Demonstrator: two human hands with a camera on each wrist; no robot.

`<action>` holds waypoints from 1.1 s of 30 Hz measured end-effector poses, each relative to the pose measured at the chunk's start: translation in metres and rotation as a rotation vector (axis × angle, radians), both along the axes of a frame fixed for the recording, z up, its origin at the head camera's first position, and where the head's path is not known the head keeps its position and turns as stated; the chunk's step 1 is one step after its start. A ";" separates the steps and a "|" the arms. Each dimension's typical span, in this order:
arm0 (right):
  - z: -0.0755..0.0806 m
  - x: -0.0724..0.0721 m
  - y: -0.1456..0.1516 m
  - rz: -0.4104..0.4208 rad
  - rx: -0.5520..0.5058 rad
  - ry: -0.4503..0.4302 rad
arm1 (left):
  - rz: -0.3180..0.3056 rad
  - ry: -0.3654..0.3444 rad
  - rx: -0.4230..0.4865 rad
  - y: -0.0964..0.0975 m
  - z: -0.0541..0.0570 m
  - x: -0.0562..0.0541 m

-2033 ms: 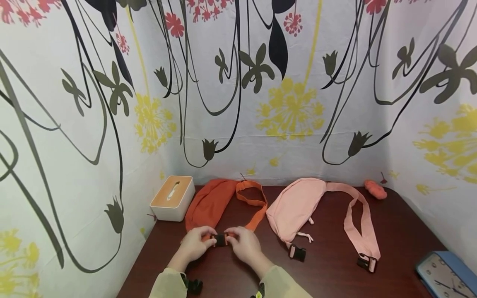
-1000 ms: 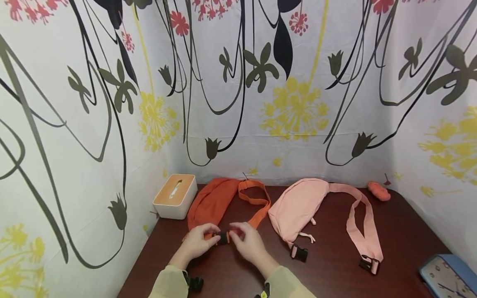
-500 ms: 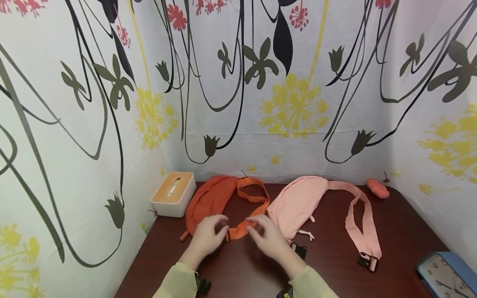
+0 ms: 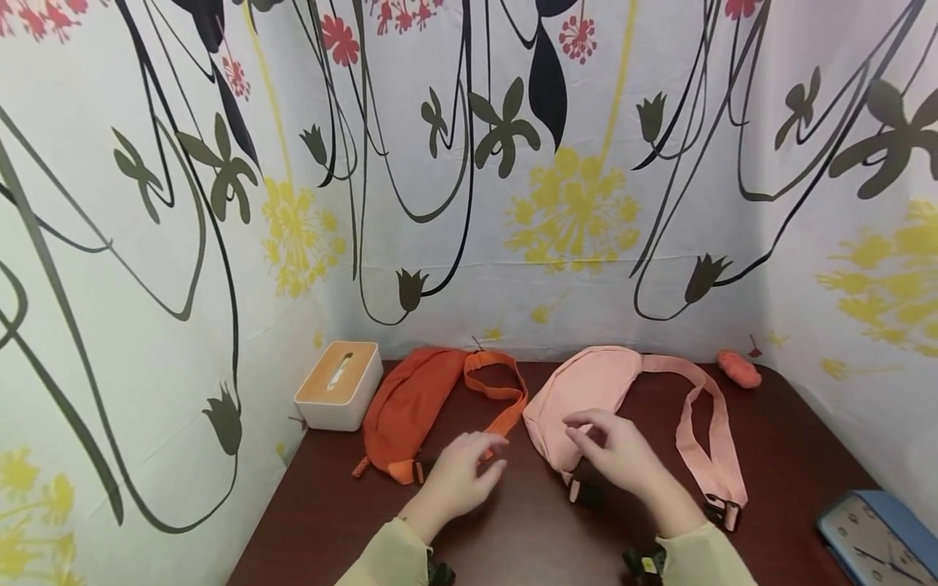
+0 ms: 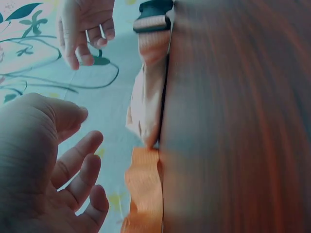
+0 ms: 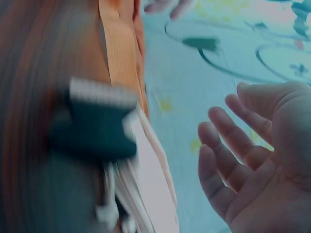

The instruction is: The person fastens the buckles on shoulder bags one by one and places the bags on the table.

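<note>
An orange waist bag [image 4: 410,399] lies on the table with its strap [image 4: 506,419] looped to its right. My left hand [image 4: 460,476] is above the near end of that strap, fingers relaxed and holding nothing; it hides much of the orange bag's buckle. To the right lies a pink waist bag [image 4: 586,391]. Over its near end hovers my right hand [image 4: 619,456], empty, fingers loosely curved. Just beneath is the pink bag's black buckle [image 4: 584,488], which looks large and blurred in the right wrist view. Its strap [image 4: 696,439] runs right to another black buckle piece [image 4: 721,511].
A white tissue box [image 4: 339,387] with a wooden lid stands at the back left of the dark red table [image 4: 528,537]. A coral-coloured lump [image 4: 738,369] sits at the back right, a blue clock [image 4: 879,537] at the front right. Patterned cloth surrounds the table.
Both hands were at the orange bag's black buckle, then let go of it. They have since moved right, the right hand farther, to over the pink bag's near end.
</note>
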State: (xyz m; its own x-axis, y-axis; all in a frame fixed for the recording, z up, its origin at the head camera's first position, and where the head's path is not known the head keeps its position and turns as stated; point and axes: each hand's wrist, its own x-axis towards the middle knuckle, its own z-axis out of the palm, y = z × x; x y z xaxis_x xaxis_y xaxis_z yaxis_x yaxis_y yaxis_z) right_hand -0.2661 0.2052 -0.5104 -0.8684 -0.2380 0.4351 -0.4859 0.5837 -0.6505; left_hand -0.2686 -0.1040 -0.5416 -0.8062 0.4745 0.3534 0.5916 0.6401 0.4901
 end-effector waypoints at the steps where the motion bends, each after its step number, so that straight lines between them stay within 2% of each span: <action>1: 0.001 0.001 0.009 -0.014 0.009 -0.006 | -0.009 -0.006 -0.001 0.004 0.000 0.001; 8: 0.008 0.009 0.078 -0.150 0.118 -0.071 | -0.074 -0.045 0.010 0.029 0.001 0.006; 13: 0.009 0.020 0.122 -0.211 0.157 -0.192 | -0.109 -0.036 -0.014 0.046 -0.001 0.006; 17: 0.004 0.026 0.145 -0.269 0.218 -0.259 | -0.148 -0.034 -0.023 0.057 -0.003 0.005; 22: -0.007 0.035 0.160 -0.310 0.245 -0.304 | -0.191 -0.066 -0.009 0.068 -0.004 0.003; 27: -0.016 0.044 0.168 -0.298 0.223 -0.385 | -0.203 -0.116 0.014 0.076 -0.004 0.003; 33: -0.016 0.051 0.178 -0.200 0.205 -0.531 | -0.225 -0.170 0.067 0.084 -0.007 0.003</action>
